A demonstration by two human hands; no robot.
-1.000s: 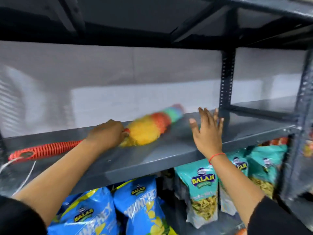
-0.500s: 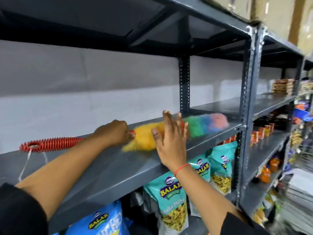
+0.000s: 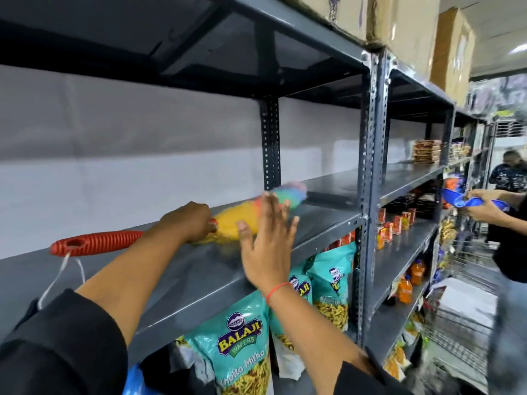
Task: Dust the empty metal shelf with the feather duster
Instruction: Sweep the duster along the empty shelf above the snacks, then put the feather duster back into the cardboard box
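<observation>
The feather duster [image 3: 228, 219] lies along the grey metal shelf [image 3: 185, 283], its rainbow head blurred and reaching toward the rear upright. Its ribbed red handle [image 3: 97, 243] sticks out to the left with a white loop cord hanging off it. My left hand [image 3: 189, 222] is closed around the handle right where the yellow fluff begins. My right hand [image 3: 268, 243] hovers open, fingers spread, over the shelf's front part and covers the middle of the duster head.
Teal Balaji snack bags [image 3: 242, 346] hang below the shelf. A slotted grey upright [image 3: 368, 195] bounds the bay on the right. Beyond it are shelves with small cartons and bottles. Cardboard boxes [image 3: 405, 27] sit on top. Another person [image 3: 502, 212] stands at far right holding something blue.
The view swung right, revealing more shelving and another person. The duster head has swept along the shelf toward the back upright, and my right hand stays open in front of it.
</observation>
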